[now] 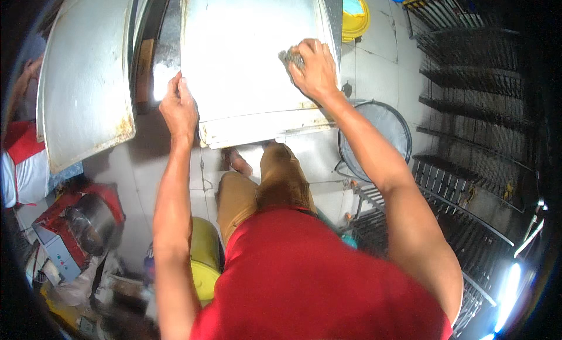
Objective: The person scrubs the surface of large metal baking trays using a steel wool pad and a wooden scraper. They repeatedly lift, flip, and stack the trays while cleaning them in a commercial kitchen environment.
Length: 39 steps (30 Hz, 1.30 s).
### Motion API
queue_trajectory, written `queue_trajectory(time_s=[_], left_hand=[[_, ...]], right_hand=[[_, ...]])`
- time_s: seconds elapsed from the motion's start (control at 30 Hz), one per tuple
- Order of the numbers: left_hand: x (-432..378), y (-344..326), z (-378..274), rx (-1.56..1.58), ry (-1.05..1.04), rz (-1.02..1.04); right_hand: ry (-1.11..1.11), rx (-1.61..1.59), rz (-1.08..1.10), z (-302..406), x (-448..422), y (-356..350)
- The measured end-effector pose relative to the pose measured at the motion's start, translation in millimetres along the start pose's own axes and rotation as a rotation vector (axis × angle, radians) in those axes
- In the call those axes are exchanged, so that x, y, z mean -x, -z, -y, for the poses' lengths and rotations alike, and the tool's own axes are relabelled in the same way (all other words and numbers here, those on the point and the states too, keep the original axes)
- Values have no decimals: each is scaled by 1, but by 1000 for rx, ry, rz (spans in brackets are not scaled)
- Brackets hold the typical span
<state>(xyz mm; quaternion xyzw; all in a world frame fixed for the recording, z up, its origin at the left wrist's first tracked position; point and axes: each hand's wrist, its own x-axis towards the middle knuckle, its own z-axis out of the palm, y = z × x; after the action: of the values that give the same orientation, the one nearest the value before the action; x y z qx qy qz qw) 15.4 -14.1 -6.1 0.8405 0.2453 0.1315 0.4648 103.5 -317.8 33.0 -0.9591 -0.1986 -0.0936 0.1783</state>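
Observation:
A pale flat metal baking sheet (246, 59) lies in front of me on top of a stack of similar sheets (263, 126), whose near edges show rust-brown stains. My left hand (179, 109) pinches the left edge of the top sheet between thumb and fingers. Bunched in my right hand (317, 68) is a grey scouring pad, probably steel wool (290, 57), pressed to the right part of the sheet's surface. Strong glare washes out much of that surface.
More metal sheets (90, 76) stand at the left, near another person's arm (26, 79). A round black-rimmed sieve (373, 138) is beside my right forearm. Dark racks (474, 90) line the right. Behind me at the left are a yellow bucket (204, 248) and a machine with a metal bowl (90, 223).

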Motion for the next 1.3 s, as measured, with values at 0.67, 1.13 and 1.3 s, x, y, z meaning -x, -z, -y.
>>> queue_trajectory(time_s=[0.67,1.13,1.3], left_hand=[[12,-4,10,81,16,-108],[17,-3,6,132,93,-106],[18,5,15,79,86,-31]], right_hand=[[623,-89,10,-21,-100,-76],[494,104,342,-2,-117,-53],[156,115,286,-48,-203,-41]])
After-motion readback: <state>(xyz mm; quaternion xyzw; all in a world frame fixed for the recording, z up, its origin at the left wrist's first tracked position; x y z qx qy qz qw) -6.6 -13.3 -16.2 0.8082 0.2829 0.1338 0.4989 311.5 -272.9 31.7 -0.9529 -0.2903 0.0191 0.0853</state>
